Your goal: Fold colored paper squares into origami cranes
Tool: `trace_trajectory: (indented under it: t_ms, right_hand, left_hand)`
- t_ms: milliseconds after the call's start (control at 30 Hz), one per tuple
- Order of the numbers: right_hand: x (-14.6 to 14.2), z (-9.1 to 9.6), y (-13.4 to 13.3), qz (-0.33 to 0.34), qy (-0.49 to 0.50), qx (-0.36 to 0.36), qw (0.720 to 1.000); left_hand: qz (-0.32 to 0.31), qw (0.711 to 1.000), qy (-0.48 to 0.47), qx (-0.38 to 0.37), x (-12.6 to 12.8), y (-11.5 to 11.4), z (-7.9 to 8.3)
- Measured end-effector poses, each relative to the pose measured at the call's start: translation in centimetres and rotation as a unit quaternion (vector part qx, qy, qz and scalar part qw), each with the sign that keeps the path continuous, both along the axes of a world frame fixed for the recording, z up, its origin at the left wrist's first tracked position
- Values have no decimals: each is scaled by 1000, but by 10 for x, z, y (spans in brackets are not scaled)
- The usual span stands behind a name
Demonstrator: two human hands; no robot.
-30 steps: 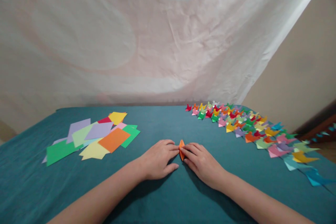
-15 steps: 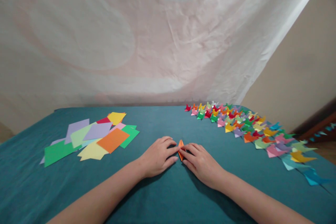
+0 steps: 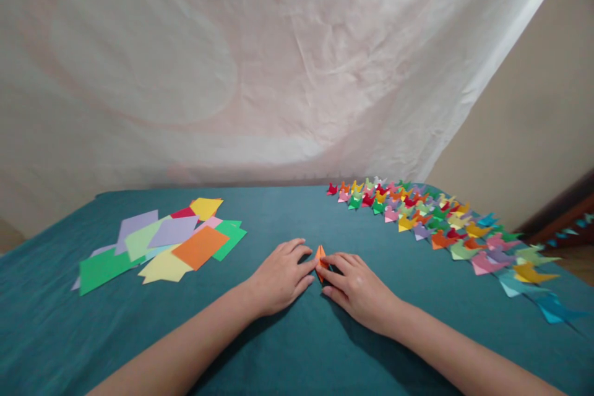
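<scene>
two hands meet at one small folded orange paper [image 3: 320,252], which lies on the desk [image 3: 278,216] between them, its narrow tip pointing away from you; your left hand [image 3: 281,278] is loosely spread, an index fingertip at the paper's left edge, the thumb apart from it; your right hand [image 3: 364,288] lays its fingers over the right side, though whether they pinch it cannot be told; for a clean crease, it seems best to steady the edge with that left fingertip and press with the right along the fold; line the edges up first, and go lightly near the tip, where layers could slip.
</scene>
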State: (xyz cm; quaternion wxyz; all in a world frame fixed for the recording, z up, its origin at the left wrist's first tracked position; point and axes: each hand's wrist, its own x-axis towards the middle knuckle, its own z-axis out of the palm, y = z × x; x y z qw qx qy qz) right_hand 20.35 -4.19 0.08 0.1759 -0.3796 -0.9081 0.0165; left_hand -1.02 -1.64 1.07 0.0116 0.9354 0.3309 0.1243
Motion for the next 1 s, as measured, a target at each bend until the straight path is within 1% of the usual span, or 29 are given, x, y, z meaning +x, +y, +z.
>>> trace_trajectory:
  t_ms: [300, 500, 700, 800, 900, 967, 1000]
  right_hand:
    - [8, 12, -4, 40, -25, -16, 999]
    - [11, 19, -4, 63, -31, -43, 997]
    - [14, 28, -3, 74, -3, -87, 993]
    - [16, 24, 2, 71, 43, -108, 991]
    - [16, 13, 13, 24, 144, -131, 981]
    - [13, 6, 22, -61, 180, -135, 972]
    - [11, 3, 27, -108, 170, -135, 970]
  left_hand:
    - [15, 1000, 2, 0, 1, -3, 0]
    - [24, 1000, 13, -9, 3, -5, 4]
    - [13, 1000, -3, -4, 5, -5, 1]
    - [2, 1000, -23, -1, 6, -5, -2]
    - [2, 999, -43, -1, 8, -5, -5]
    - [4, 999, -52, -2, 8, -5, -6]
    - [5, 998, -56, -3, 9, -5, -6]
